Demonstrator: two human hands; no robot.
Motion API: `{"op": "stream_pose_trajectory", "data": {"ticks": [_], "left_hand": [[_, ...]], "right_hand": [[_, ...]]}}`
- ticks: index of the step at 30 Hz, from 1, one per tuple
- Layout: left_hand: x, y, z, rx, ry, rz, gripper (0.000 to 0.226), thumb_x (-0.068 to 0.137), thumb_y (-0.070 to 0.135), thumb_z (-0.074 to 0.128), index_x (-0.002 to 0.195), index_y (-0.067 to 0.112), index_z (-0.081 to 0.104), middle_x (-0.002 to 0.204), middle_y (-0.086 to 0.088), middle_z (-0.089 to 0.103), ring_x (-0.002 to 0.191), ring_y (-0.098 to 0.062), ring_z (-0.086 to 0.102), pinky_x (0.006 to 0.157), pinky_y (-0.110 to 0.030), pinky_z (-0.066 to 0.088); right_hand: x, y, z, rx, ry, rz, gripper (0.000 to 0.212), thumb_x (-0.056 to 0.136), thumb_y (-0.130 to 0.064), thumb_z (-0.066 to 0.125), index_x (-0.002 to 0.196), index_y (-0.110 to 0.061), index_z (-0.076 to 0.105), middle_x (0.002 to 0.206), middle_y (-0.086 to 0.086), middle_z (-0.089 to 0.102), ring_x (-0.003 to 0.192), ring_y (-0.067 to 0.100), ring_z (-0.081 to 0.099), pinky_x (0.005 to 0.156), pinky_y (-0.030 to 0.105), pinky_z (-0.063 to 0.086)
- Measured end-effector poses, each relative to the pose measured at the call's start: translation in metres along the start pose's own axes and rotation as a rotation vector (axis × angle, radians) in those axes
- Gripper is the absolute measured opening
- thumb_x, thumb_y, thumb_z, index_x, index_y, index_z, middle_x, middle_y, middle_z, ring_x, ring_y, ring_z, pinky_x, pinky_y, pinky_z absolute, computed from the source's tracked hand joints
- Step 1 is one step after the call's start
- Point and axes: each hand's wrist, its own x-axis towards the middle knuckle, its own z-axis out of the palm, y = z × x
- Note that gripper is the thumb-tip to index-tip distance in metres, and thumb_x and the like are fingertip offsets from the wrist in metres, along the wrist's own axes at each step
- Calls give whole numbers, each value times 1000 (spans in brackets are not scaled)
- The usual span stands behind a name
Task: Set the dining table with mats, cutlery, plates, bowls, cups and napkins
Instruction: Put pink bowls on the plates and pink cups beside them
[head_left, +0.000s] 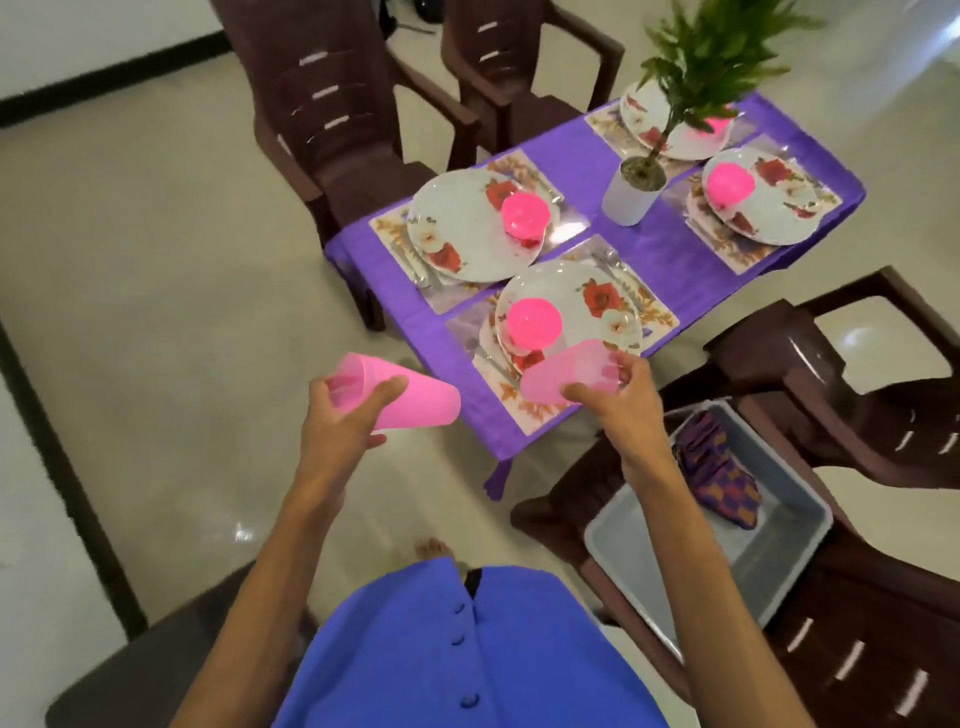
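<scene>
My left hand (345, 410) grips a pink plastic cup (415, 397) held on its side, off the table's near-left corner. My right hand (618, 389) holds a second pink cup (558, 376), also on its side, over the nearest floral mat (524, 405). The purple-clothed table (665, 249) carries several floral mats, each with a flowered white plate and a bright pink bowl. The nearest plate (602, 301) holds a pink bowl (534, 321); cutlery (485, 356) lies partly under it.
A grey tub (769, 561) on a brown chair at the right holds folded purple napkins (719, 473). A potted plant in a white cup (631, 195) stands mid-table. Brown plastic chairs (332, 104) surround the table. Pale tiled floor lies to the left.
</scene>
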Motion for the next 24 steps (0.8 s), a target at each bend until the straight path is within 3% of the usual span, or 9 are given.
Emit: {"op": "stream_pose_trajectory", "data": {"ticks": [3, 7, 9, 11, 12, 16, 20, 24], "left_hand": [[69, 38, 1, 73, -45, 13, 86, 56, 65, 87, 125, 25, 52, 130, 2, 59, 110, -14, 66, 67, -32, 60], [149, 84, 11, 162, -131, 64, 75, 70, 52, 92, 127, 25, 52, 128, 7, 58, 113, -13, 65, 72, -34, 60], [182, 104, 16, 200, -184, 89, 75, 72, 50, 92, 130, 26, 51, 132, 4, 57, 114, -13, 64, 76, -36, 62], [215, 128, 26, 244, -249, 108, 81, 66, 56, 93, 130, 28, 51, 133, 2, 57, 115, -16, 64, 82, -40, 63], [231, 139, 31, 269, -268, 111, 85, 62, 60, 93, 129, 29, 51, 132, 3, 58, 116, -16, 64, 85, -43, 64], [273, 170, 54, 351, -325, 128, 84, 63, 58, 93, 130, 28, 51, 127, 7, 60, 106, -12, 67, 86, -48, 63], [304, 186, 84, 430, -318, 116, 81, 70, 50, 92, 135, 28, 48, 122, 12, 57, 110, -11, 63, 83, -45, 64], [322, 188, 115, 462, -324, 102, 78, 71, 51, 91, 132, 30, 48, 122, 14, 58, 111, -11, 63, 82, -44, 63]], "right_hand": [[39, -30, 14, -51, 118, -39, 88, 68, -38, 94, 142, -23, 48, 132, -3, 55, 117, 16, 57, 83, 26, 46], [97, -59, 30, -79, 265, -54, 90, 64, -51, 94, 141, -30, 53, 130, -3, 57, 115, 16, 60, 94, 40, 55], [127, -67, 34, -73, 318, -43, 93, 58, -59, 94, 138, -35, 54, 130, -3, 56, 114, 20, 63, 87, 41, 61], [163, -77, 33, -119, 381, -35, 90, 62, -53, 94, 139, -28, 54, 133, 2, 55, 115, 24, 61, 79, 24, 56], [185, -82, 32, -164, 405, -30, 89, 65, -48, 94, 140, -23, 54, 135, 4, 55, 118, 25, 58, 81, 23, 50], [265, -95, 17, -253, 463, 37, 93, 62, -43, 95, 141, -16, 55, 137, 10, 57, 123, 29, 56, 98, 37, 46], [355, -97, 3, -264, 458, 83, 94, 59, -40, 96, 139, -12, 56, 136, 9, 58, 121, 31, 56, 94, 35, 47], [429, -91, -6, -345, 400, 89, 96, 56, -40, 95, 138, -8, 55, 133, 15, 58, 120, 33, 58, 98, 42, 51]]}}
